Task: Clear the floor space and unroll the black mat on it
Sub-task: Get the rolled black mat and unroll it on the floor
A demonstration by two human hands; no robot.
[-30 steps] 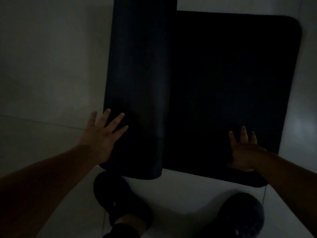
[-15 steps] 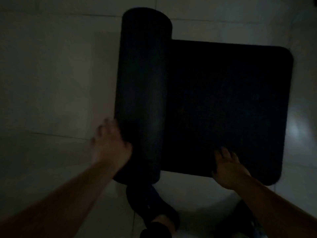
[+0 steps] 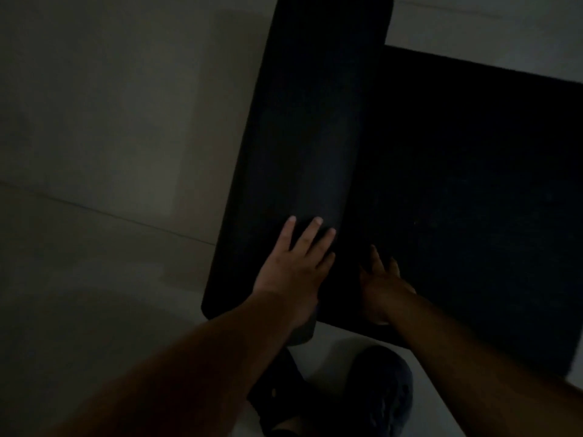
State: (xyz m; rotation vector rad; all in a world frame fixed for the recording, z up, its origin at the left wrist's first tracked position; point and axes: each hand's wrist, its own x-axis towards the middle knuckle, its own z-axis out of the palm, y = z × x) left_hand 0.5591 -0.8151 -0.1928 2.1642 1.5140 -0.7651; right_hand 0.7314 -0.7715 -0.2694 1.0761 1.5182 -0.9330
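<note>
Black mat point(image 3: 457, 190) half-unrolled on floor point(image 3: 110, 137); both hands' fingers point(image 3: 307, 234) flat, straight upon it

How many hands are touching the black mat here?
2. The left hand lies flat on the rolled part; the right hand rests on the unrolled part beside it.

Mat point(image 3: 457, 184): plain black, both rolled and flat sections. Floor point(image 3: 110, 121): pale grey tiles, thin darker seams. Shoes point(image 3: 381, 392): dark.
</note>
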